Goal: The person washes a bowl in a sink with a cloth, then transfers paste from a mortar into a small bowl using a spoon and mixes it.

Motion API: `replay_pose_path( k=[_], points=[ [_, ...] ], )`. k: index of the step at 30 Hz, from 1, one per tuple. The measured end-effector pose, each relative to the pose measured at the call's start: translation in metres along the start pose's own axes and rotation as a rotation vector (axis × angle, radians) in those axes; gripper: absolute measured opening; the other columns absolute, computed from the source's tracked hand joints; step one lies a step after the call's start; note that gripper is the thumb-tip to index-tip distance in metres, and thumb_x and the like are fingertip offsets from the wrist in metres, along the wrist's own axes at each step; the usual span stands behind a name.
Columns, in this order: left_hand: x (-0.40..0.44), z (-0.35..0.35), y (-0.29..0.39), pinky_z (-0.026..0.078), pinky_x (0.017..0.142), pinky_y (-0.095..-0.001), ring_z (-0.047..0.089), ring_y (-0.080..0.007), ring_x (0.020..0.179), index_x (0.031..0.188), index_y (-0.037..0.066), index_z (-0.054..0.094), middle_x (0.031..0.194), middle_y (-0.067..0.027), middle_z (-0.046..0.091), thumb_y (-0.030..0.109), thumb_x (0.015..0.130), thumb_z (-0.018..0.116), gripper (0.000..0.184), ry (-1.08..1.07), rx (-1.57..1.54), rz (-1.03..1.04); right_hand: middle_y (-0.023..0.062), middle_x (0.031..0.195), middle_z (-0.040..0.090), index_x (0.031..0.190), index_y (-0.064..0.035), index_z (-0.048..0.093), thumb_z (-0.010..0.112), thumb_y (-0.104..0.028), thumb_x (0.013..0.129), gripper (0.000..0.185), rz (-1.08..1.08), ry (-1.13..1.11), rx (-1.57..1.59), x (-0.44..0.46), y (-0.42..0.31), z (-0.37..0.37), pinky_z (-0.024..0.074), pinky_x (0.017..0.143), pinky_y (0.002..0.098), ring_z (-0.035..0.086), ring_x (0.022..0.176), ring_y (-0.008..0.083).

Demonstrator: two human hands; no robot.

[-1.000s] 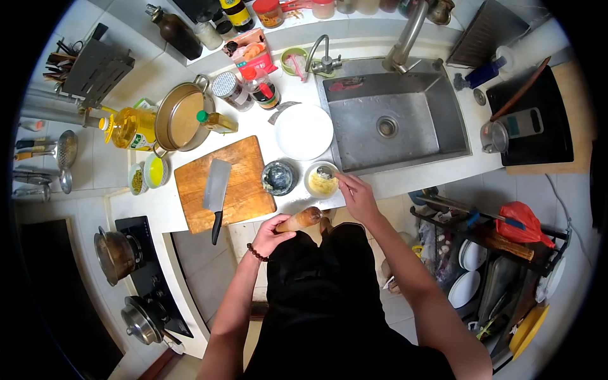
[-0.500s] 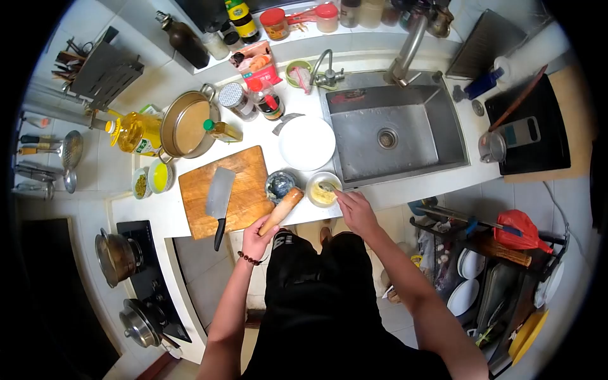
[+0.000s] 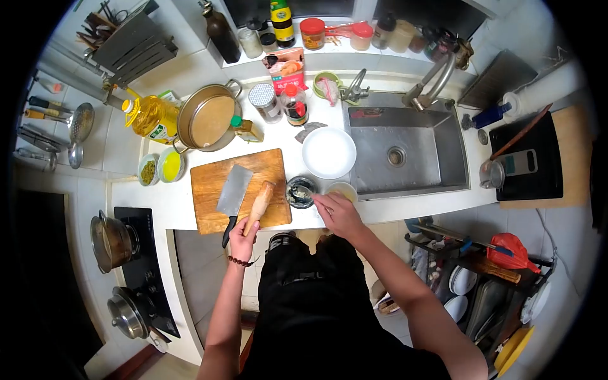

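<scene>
In my left hand (image 3: 243,233) I grip a wooden pestle (image 3: 259,206), its thick end up over the cutting board (image 3: 272,171). A cleaver (image 3: 234,190) lies on that board, its black handle past the front edge. My right hand (image 3: 339,214) is closed on a spoon (image 3: 307,191), whose bowl end is inside the dark mortar (image 3: 295,201). Pale mash shows at the spoon's end. Partly hidden behind my right hand is a small white bowl (image 3: 345,189) of yellowish mash. A white plate (image 3: 329,152) stands just behind the mortar.
A steel sink (image 3: 405,145) is to the right. Behind the board stand a steel pot (image 3: 206,120), an oil bottle (image 3: 152,120), a green-capped bottle (image 3: 247,130) and two small bowls. The stove (image 3: 145,266) is at left, a rack (image 3: 481,266) at lower right.
My right hand has moved the spoon left from the white bowl into the mortar. The pestle in my left hand has shifted left over the board. The camera view has shifted too.
</scene>
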State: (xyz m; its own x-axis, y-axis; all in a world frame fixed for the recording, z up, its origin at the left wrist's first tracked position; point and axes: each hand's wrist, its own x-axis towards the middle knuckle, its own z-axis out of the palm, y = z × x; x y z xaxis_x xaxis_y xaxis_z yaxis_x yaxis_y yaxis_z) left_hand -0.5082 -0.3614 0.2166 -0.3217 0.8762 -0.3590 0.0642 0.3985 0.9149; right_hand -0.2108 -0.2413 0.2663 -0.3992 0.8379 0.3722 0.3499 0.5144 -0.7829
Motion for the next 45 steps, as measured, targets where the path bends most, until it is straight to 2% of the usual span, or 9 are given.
replay_pose_path(
  k=[6,9,15,27,33,35,39,41,45],
  points=[
    [0.018,-0.018,0.005,0.038,0.052,-0.0211,0.048,-0.0029,0.058,0.118,0.001,0.069,0.08,0.0023,0.065,0.019,0.1,0.07,0.025,-0.01,-0.092,-0.025,0.0159,0.092,0.071,0.11,-0.0007,0.07,0.067,-0.004,0.093,0.018,0.069,-0.029,-0.057,-0.002,-0.01,0.029,0.0525,0.075,0.0424,0.066,0.083,0.0348],
    [0.03,-0.027,0.006,0.038,0.052,-0.0202,0.048,-0.0017,0.059,0.116,0.001,0.071,0.078,0.0031,0.066,0.026,0.098,0.074,0.031,-0.036,-0.104,-0.036,0.0162,0.094,0.071,0.11,-0.0006,0.07,0.066,-0.004,0.093,0.018,0.128,-0.075,-0.121,-0.002,-0.015,0.041,0.0526,0.073,0.0426,0.066,0.085,0.0343],
    [0.059,-0.038,0.005,0.037,0.052,-0.0204,0.047,-0.0014,0.058,0.115,0.001,0.072,0.078,0.0033,0.067,0.025,0.098,0.074,0.029,-0.136,-0.133,-0.066,0.0185,0.088,0.071,0.109,0.001,0.072,0.065,-0.005,0.095,0.017,0.267,0.012,-0.094,0.0,-0.02,0.057,0.0531,0.073,0.044,0.066,0.08,0.0362],
    [0.106,-0.049,0.007,0.037,0.051,-0.0207,0.048,-0.0017,0.057,0.124,0.002,0.069,0.08,0.0033,0.066,0.024,0.101,0.07,0.032,-0.326,-0.108,-0.042,0.0202,0.095,0.074,0.111,0.0012,0.074,0.064,-0.008,0.098,0.018,0.529,0.096,-0.075,-0.014,-0.032,0.071,0.0569,0.077,0.04,0.07,0.082,0.036],
    [0.117,-0.052,0.01,0.038,0.053,-0.0208,0.048,-0.0014,0.06,0.122,-0.001,0.07,0.082,0.0012,0.07,0.026,0.099,0.072,0.035,-0.36,-0.079,-0.048,0.019,0.093,0.074,0.111,0.0017,0.074,0.063,-0.007,0.098,0.018,0.503,0.123,-0.197,-0.009,-0.024,0.08,0.0577,0.071,0.0373,0.072,0.08,0.0316],
    [0.121,-0.053,0.009,0.039,0.053,-0.0209,0.049,-0.0017,0.061,0.122,-0.001,0.069,0.082,0.0011,0.07,0.026,0.099,0.073,0.036,-0.372,-0.093,-0.038,0.0154,0.09,0.075,0.115,0.0024,0.074,0.063,-0.005,0.099,0.02,0.543,0.176,-0.167,-0.003,-0.038,0.074,0.059,0.069,0.0325,0.073,0.077,0.0228],
    [0.124,-0.052,0.006,0.041,0.056,-0.0213,0.051,-0.0027,0.063,0.122,-0.001,0.069,0.083,0.0007,0.07,0.029,0.098,0.073,0.039,-0.392,-0.11,-0.035,0.0148,0.089,0.075,0.115,0.0024,0.074,0.064,-0.004,0.098,0.02,0.5,0.229,-0.141,0.004,-0.049,0.078,0.0583,0.069,0.0328,0.073,0.077,0.0231],
    [0.126,-0.052,0.005,0.042,0.056,-0.0213,0.052,-0.0029,0.064,0.123,-0.002,0.069,0.083,0.0007,0.07,0.03,0.098,0.073,0.04,-0.398,-0.082,-0.034,0.0166,0.086,0.071,0.115,-0.0009,0.074,0.067,-0.003,0.095,0.021,0.447,0.137,-0.193,0.01,-0.051,0.078,0.0565,0.076,0.037,0.069,0.081,0.0316],
    [0.124,-0.052,0.011,0.042,0.057,-0.0212,0.053,-0.0029,0.065,0.123,-0.002,0.069,0.083,0.0011,0.07,0.031,0.098,0.074,0.041,-0.392,-0.092,-0.057,0.0157,0.089,0.069,0.117,-0.0024,0.073,0.07,-0.003,0.093,0.025,0.295,0.092,-0.271,0.013,-0.045,0.075,0.056,0.076,0.0383,0.068,0.083,0.0327]
  ],
)
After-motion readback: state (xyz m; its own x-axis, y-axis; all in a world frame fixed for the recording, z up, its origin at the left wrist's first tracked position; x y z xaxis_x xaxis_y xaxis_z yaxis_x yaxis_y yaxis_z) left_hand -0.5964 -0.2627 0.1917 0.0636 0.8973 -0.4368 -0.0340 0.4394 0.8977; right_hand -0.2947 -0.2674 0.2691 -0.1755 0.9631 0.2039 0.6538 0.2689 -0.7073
